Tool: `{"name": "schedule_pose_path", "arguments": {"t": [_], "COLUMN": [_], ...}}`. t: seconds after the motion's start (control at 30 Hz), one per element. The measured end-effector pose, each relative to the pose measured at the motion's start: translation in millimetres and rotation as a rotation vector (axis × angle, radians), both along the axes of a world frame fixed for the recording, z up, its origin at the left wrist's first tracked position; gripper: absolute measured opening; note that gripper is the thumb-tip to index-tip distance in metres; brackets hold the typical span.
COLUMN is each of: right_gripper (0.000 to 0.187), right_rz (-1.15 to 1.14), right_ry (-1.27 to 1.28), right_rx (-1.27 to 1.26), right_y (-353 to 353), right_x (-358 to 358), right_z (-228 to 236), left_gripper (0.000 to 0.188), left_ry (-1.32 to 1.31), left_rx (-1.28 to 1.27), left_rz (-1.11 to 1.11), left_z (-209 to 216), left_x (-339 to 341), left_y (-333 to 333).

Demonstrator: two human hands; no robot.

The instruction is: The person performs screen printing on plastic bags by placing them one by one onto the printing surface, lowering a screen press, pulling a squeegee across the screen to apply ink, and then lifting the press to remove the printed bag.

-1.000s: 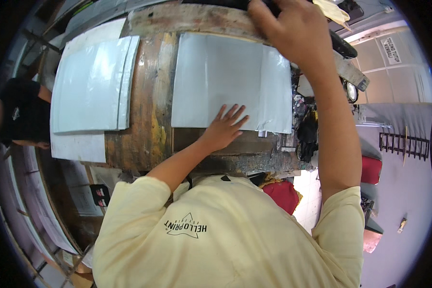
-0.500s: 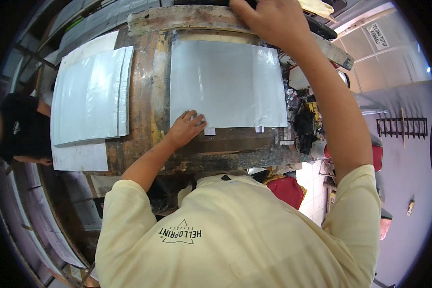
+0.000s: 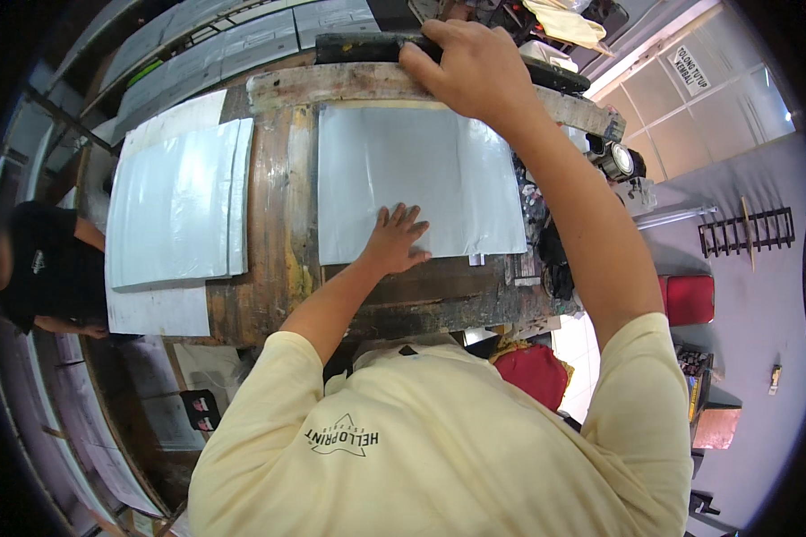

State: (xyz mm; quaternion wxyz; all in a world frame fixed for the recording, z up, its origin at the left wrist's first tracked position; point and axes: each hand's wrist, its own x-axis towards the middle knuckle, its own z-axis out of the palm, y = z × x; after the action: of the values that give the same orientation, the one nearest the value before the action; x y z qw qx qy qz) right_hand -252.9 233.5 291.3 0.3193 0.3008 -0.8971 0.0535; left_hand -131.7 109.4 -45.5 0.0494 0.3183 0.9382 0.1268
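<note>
A smooth grey-white plastic sheet (image 3: 439,170) lies flat on the stained wooden table in front of me. My left hand (image 3: 396,240) rests palm down near its front edge, fingers spread. Beyond the sheet, a worn wooden bar (image 3: 349,83) runs along the far side of the table, and a black bar (image 3: 358,48) lies behind it. My right hand (image 3: 475,70) is closed over the black bar, thumb toward the left; its fingertips are partly hidden. One small white tab (image 3: 476,260) sticks out under the sheet's front edge.
On the left lies a stack of glossy white sheets (image 3: 175,210) over larger white paper. A person in a black shirt (image 3: 49,259) is beyond it. Tins (image 3: 618,161) and dark stained items sit at the right end. A red stool seat (image 3: 533,376) is near the table's front.
My left hand has slid right along the sheet's front edge, and its fingers have spread. My right hand has shifted slightly left and nearer along the far side. The head view has tilted.
</note>
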Motion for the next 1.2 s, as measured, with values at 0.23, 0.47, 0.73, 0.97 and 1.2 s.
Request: {"name": "schedule_pose_path", "arguments": {"t": [0.23, 0.47, 0.73, 0.97, 1.2], "right_gripper": [0.057, 0.043, 0.04, 0.055, 0.045], "right_rz": [-0.084, 0.108, 0.066, 0.109, 0.081], "right_ry": [-0.166, -0.61, -0.801, -0.627, -0.584], "right_rx": [-0.037, 0.233, 0.081, 0.089, 0.053], "right_y": [1, 30, 37, 27, 0], "right_x": [18, 91, 151, 135, -14], "right_z": [-4, -125, -268, -297, -311], "left_gripper": [0.118, 0.141, 0.132, 0.123, 0.13], "left_ry": [-0.25, -1.016, -1.285, -1.285, -1.274], "left_rx": [1.206, 1.998, 1.871, 1.675, 1.632], "left_rz": [0.235, 0.868, 1.205, 1.4, 1.384], "left_z": [151, 177, 38, 17, 20], "left_x": [1, 109, 104, 96, 95], "left_y": [-52, -87, -97, -90, -89]}}
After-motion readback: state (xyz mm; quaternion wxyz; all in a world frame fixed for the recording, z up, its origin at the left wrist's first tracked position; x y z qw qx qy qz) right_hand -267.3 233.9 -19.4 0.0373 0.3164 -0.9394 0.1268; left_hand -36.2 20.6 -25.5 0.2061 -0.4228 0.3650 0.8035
